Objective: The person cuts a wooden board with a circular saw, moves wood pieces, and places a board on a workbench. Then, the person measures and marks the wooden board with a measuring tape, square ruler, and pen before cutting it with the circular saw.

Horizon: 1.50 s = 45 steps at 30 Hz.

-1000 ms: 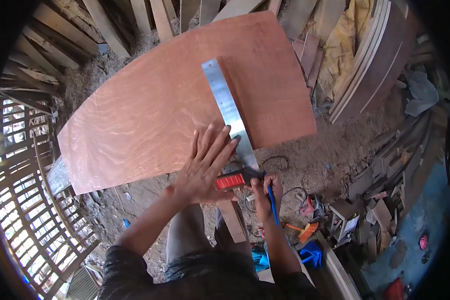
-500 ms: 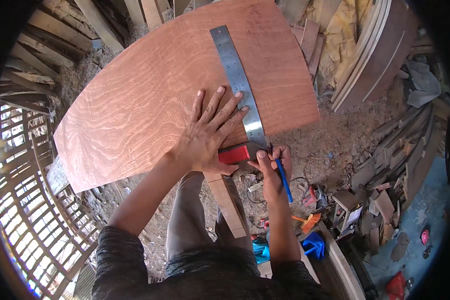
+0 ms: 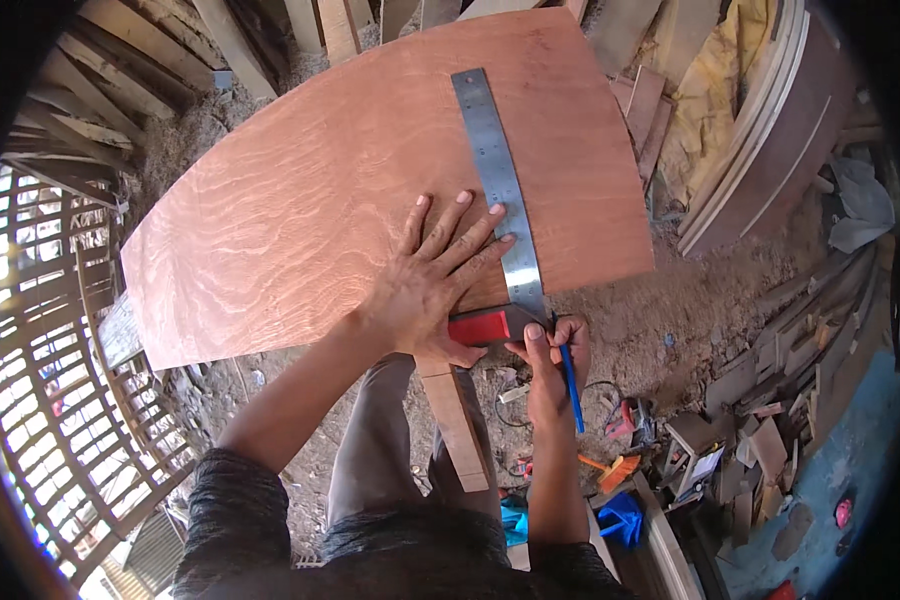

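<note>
A curved sheet of reddish plywood point(image 3: 300, 180) carries a steel try square point(image 3: 490, 140) with a red-and-dark handle point(image 3: 478, 326) at the near edge. My left hand point(image 3: 420, 290) lies spread, index and middle fingertips on the blade, thumb by the handle. My right hand point(image 3: 550, 375) grips a blue pencil point(image 3: 575, 405) beside the square's lower corner; some of its fingers are hidden behind it. A wooden batten point(image 3: 450, 430) runs from under my left hand down between my legs.
Boards point(image 3: 230, 45) fan out beyond the sheet. Curved panels point(image 3: 760, 150) lean at right. A wooden lattice point(image 3: 40, 330) is at left. Scrap wood point(image 3: 720, 430), an orange brush point(image 3: 618, 472) and blue plastic point(image 3: 622, 515) lie lower right, beside a blue surface point(image 3: 830, 470).
The square has shifted farther up and slightly right on the plywood, with both hands moving along. Most of that shift came by half a second ago; since then the view has mainly drifted.
</note>
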{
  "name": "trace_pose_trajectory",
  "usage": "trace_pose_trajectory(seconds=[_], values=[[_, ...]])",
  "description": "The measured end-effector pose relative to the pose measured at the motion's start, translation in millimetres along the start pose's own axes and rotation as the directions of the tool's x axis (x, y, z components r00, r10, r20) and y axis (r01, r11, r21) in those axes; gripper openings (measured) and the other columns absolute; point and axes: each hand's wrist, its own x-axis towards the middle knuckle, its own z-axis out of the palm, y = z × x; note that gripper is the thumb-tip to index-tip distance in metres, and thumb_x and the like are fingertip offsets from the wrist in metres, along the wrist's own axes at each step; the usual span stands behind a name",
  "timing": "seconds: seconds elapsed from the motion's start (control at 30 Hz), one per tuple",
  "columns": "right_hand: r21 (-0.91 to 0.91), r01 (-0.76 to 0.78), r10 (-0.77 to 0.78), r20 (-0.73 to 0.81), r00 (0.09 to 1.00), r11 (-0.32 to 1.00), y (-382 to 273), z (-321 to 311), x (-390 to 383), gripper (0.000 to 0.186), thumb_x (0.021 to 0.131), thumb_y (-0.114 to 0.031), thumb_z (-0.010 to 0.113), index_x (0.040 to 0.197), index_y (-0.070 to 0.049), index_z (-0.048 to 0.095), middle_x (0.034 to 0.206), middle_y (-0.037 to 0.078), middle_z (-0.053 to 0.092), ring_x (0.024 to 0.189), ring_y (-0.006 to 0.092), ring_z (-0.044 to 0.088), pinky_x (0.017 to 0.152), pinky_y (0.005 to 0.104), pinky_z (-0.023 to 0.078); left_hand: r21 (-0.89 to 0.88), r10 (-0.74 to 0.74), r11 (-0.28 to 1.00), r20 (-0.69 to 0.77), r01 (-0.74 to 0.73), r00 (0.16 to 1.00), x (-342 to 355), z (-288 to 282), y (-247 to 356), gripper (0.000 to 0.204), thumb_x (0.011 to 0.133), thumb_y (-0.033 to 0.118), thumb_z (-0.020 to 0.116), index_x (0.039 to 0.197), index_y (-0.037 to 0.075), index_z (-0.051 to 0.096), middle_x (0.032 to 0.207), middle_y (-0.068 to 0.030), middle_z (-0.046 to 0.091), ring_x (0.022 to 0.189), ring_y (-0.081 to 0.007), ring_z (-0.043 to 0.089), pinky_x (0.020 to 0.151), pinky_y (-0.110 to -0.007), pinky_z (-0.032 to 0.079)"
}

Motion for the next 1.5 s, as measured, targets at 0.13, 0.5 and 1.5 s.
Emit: trace_pose_trajectory(seconds=[0.13, 0.5, 1.5], values=[[0.001, -0.007, 0.007, -0.007, 1.000, 1.000, 1.4, -0.6, 0.4, 0.042, 0.093, -0.023, 0.081, 0.097, -0.017, 0.040, 0.092, -0.002, 0.046, 0.084, 0.0108, 0.054, 0.080, 0.0404, 0.062, -0.019, -0.009, 1.000, 0.007, 0.009, 1.000, 0.2, 0.4, 0.1, 0.137, 0.047, 0.067, 0.086, 0.163, 0.018, 0.033, 0.173, -0.0100, 0.020, 0.160, -0.0392, 0.008, 0.128, -0.063, 0.000], [0.001, 0.032, -0.032, -0.018, 0.999, 0.999, 3.9, -1.6, 1.6, 0.038, 0.095, -0.020, 0.079, 0.097, -0.016, 0.040, 0.092, -0.002, 0.047, 0.085, 0.0113, 0.057, 0.079, 0.0398, 0.062, -0.042, -0.016, 0.999, 0.010, 0.016, 1.000, 2.6, 0.3, 1.1, 0.142, 0.044, 0.068, 0.087, 0.164, 0.019, 0.030, 0.173, -0.0088, 0.019, 0.160, -0.0391, 0.007, 0.128, -0.063, 0.000], [-0.053, 0.370, -0.372, -0.224, 0.901, 0.928, -51.3, -21.9, 6.1, 0.029, 0.099, -0.026, 0.069, 0.108, -0.007, 0.049, 0.088, 0.003, 0.051, 0.078, 0.0115, 0.057, 0.070, 0.0271, 0.052, -0.058, -0.015, 0.998, -0.033, 0.013, 0.999, 3.4, 3.0, 0.5, 0.144, 0.038, 0.067, 0.090, 0.162, 0.020, 0.035, 0.172, -0.0078, 0.023, 0.159, -0.0380, 0.013, 0.129, -0.063, 0.003]])
